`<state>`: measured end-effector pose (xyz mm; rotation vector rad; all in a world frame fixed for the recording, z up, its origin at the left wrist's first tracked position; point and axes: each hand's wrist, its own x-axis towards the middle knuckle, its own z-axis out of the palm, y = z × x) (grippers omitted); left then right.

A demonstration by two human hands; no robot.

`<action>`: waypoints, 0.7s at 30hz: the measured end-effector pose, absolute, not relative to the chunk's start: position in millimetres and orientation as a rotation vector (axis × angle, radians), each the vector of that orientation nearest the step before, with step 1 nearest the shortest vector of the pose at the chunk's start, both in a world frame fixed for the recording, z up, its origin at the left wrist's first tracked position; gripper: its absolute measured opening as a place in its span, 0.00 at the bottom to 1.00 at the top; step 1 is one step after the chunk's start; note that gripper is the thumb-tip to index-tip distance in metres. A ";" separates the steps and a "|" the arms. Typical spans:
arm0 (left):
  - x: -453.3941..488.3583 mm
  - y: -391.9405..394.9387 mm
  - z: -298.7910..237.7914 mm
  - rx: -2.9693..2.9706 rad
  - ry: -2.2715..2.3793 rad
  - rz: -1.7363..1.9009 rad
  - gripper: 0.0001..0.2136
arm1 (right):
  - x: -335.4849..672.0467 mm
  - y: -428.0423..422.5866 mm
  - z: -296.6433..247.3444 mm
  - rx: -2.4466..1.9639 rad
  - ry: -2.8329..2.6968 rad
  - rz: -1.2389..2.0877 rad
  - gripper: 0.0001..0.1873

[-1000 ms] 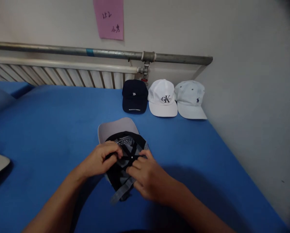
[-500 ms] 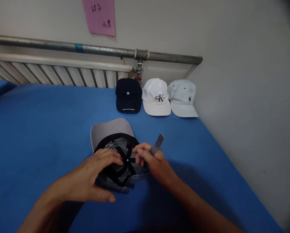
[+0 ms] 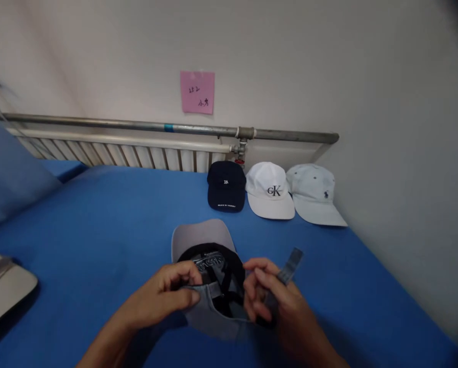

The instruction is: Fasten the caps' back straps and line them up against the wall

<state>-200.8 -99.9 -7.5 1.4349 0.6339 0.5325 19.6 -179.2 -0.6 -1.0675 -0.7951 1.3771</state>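
A grey baseball cap (image 3: pixel 203 236) lies upside down on the blue surface, brim pointing away from me and its dark inside showing. My left hand (image 3: pixel 163 294) pinches the back rim of the cap on the left, thumb outside and fingers within. At the right of the rim, my right hand (image 3: pixel 276 294) has curled fingers closed on the cap's strap (image 3: pixel 291 265), whose loose end sticks up past the thumb. Where the strap meets the cap is hidden by my right hand.
Along the wall stand a navy cap (image 3: pixel 226 187), a white cap (image 3: pixel 270 191) and a pale cap (image 3: pixel 313 194). A beige cap (image 3: pixel 10 283) shows at the left edge. Behind the blue sheet (image 3: pixel 110 220) run a radiator (image 3: pixel 137 156) and a metal pipe (image 3: pixel 201 130). A pink note (image 3: pixel 197 92) hangs above.
My left hand has gone from hovering open over the cap to gripping its back rim, which is now raised. The right hand keeps the strap. The view has shifted, bringing the beige cap into sight.
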 end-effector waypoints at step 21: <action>-197.3 -90.7 -23.3 1.292 0.602 0.495 0.10 | 20.0 -177.9 6.1 -1.022 -0.819 1.351 0.08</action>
